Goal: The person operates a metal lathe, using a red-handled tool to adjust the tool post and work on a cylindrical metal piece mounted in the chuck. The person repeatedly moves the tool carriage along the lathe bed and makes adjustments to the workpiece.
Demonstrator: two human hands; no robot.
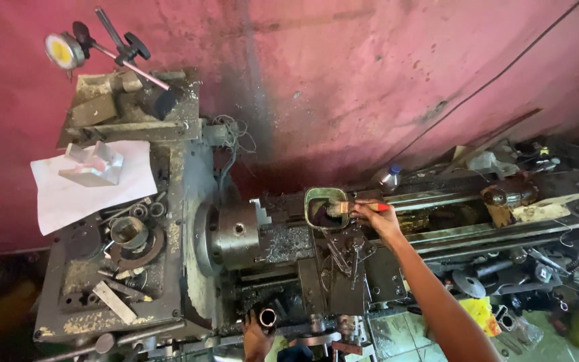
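- Left hand [256, 335]: closed around a short metal tube [267, 317], held at the lathe's near edge.
- Right hand [378, 218]: closed on a paintbrush [346, 208], bristles dipped into a green-rimmed tin [324, 194] on the carriage.
- Chuck [236, 236]: seen left of the tin.

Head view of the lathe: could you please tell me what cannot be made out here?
- Left hand: cut off by the bottom edge; its grip on the short metal tube is unclear.
- Green container: contents too dark to tell.
- Brush in the right hand: bristles blurred.
- Dial gauge: face washed out by glare.
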